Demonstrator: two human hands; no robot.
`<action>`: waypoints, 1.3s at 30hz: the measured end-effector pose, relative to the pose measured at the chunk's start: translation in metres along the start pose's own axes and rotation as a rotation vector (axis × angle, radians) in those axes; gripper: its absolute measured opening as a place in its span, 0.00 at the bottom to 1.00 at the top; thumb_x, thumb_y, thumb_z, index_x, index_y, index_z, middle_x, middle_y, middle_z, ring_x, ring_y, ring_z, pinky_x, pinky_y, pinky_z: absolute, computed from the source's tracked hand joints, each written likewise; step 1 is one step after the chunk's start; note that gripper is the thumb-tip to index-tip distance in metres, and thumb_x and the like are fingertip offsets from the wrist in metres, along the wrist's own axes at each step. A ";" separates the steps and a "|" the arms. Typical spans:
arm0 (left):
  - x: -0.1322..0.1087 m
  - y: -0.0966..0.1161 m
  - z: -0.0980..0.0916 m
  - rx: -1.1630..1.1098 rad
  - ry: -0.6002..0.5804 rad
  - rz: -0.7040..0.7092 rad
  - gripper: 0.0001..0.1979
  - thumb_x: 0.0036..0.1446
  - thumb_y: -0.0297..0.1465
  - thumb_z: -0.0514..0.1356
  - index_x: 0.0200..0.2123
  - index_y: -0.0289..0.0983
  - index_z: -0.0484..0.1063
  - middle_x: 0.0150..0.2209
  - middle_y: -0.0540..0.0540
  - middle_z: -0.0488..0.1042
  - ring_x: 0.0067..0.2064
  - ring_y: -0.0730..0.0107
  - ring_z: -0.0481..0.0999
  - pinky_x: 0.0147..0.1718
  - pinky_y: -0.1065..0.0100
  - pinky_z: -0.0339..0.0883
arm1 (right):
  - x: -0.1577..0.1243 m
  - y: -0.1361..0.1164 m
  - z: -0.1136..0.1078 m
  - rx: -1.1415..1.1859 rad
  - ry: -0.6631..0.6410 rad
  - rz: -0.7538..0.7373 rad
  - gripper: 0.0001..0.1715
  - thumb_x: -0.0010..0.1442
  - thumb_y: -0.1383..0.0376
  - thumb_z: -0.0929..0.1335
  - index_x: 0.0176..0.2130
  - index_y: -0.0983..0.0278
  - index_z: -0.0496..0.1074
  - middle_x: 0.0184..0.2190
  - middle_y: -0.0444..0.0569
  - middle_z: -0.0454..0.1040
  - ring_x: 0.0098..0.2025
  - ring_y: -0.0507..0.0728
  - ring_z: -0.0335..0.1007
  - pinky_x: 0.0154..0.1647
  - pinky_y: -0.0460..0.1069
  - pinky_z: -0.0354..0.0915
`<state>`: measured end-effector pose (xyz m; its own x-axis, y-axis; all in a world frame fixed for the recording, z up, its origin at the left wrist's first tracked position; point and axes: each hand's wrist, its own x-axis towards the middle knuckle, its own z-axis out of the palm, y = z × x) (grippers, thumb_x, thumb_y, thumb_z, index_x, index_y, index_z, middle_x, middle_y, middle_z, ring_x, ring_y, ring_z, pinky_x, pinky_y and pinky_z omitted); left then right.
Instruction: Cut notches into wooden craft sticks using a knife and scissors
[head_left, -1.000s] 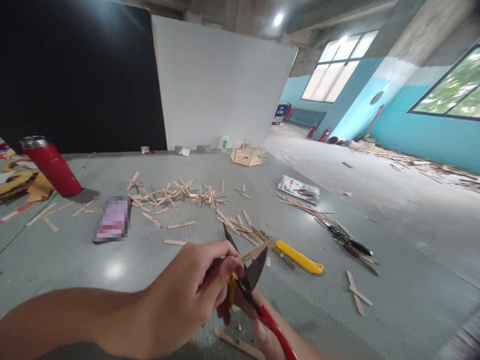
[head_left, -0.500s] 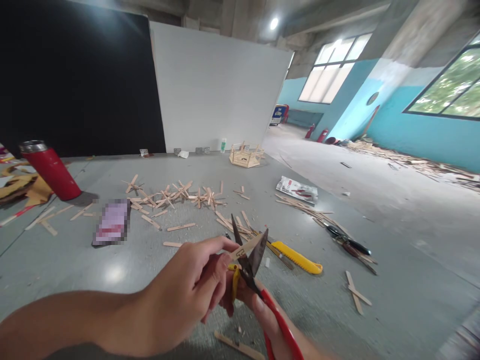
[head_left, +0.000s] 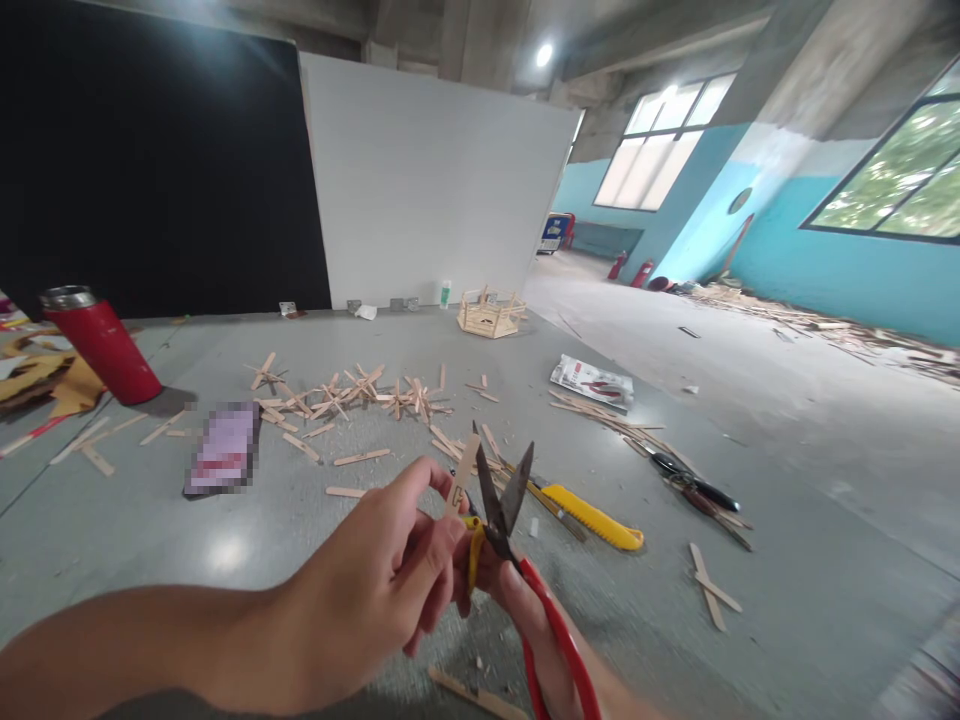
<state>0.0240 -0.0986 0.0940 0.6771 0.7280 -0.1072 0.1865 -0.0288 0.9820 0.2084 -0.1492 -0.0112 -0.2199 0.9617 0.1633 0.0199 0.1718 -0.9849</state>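
Observation:
My left hand (head_left: 382, 585) pinches a short wooden craft stick (head_left: 459, 478) between thumb and fingers, tilted up beside the blades. My right hand (head_left: 536, 640), mostly hidden under the left, grips red-handled shears (head_left: 517, 560) whose dark blades stand apart just right of the stick. Both hands hover low over the grey floor (head_left: 300, 520), with bits of cut wood under them.
Loose sticks and glued crosses (head_left: 352, 390) lie ahead. A yellow utility knife (head_left: 592, 517), black pliers (head_left: 694, 487), a packet (head_left: 592, 382), a stick basket (head_left: 491, 312), a red flask (head_left: 101, 345) and a blurred phone (head_left: 223, 450) are around.
The stick has swung from lying across the blades to pointing upward left of them. The shears' blades have turned more upright, and both hands rose slightly.

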 end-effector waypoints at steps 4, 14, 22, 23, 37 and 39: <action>0.002 0.000 -0.002 0.008 -0.019 0.016 0.16 0.72 0.46 0.50 0.45 0.39 0.57 0.20 0.59 0.66 0.18 0.76 0.63 0.18 0.76 0.60 | 0.010 -0.012 -0.013 -0.159 0.132 0.063 0.26 0.72 0.44 0.57 0.42 0.59 0.70 0.32 0.47 0.70 0.36 0.59 0.67 0.42 0.54 0.67; 0.017 0.013 -0.035 0.296 0.204 0.164 0.12 0.67 0.38 0.60 0.37 0.35 0.75 0.34 0.48 0.76 0.37 0.68 0.75 0.39 0.66 0.68 | 0.077 -0.028 -0.117 -1.365 0.207 0.668 0.19 0.69 0.56 0.68 0.42 0.71 0.77 0.42 0.67 0.79 0.42 0.66 0.79 0.40 0.55 0.70; 0.042 -0.045 -0.017 0.095 0.151 -0.021 0.25 0.63 0.26 0.59 0.60 0.36 0.54 0.32 0.52 0.72 0.31 0.69 0.77 0.26 0.70 0.71 | 0.081 -0.015 -0.147 -1.394 0.031 0.813 0.19 0.69 0.59 0.70 0.56 0.65 0.72 0.54 0.55 0.75 0.50 0.62 0.76 0.49 0.59 0.75; 0.044 -0.056 -0.012 0.096 0.136 -0.038 0.32 0.63 0.24 0.58 0.65 0.38 0.46 0.31 0.54 0.72 0.31 0.68 0.78 0.26 0.70 0.72 | 0.082 -0.015 -0.149 -1.395 0.029 0.813 0.19 0.69 0.59 0.70 0.56 0.65 0.72 0.54 0.55 0.75 0.51 0.62 0.76 0.49 0.59 0.75; 0.044 -0.114 0.005 0.570 0.089 0.083 0.07 0.65 0.30 0.59 0.46 0.37 0.71 0.29 0.48 0.77 0.30 0.64 0.75 0.33 0.66 0.64 | 0.085 -0.011 -0.153 -1.532 0.160 0.717 0.20 0.69 0.59 0.71 0.56 0.66 0.72 0.55 0.56 0.74 0.51 0.62 0.76 0.50 0.60 0.74; 0.043 -0.119 0.005 0.624 0.123 0.120 0.05 0.67 0.31 0.56 0.43 0.38 0.70 0.33 0.46 0.77 0.32 0.63 0.75 0.35 0.65 0.65 | 0.079 -0.006 -0.137 -1.568 0.171 0.611 0.20 0.69 0.60 0.70 0.57 0.66 0.72 0.56 0.56 0.74 0.53 0.63 0.75 0.52 0.61 0.74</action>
<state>0.0345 -0.0679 -0.0279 0.6397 0.7668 0.0528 0.5184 -0.4811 0.7069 0.3248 -0.0452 0.0157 0.2836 0.9552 -0.0852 0.9574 -0.2770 0.0816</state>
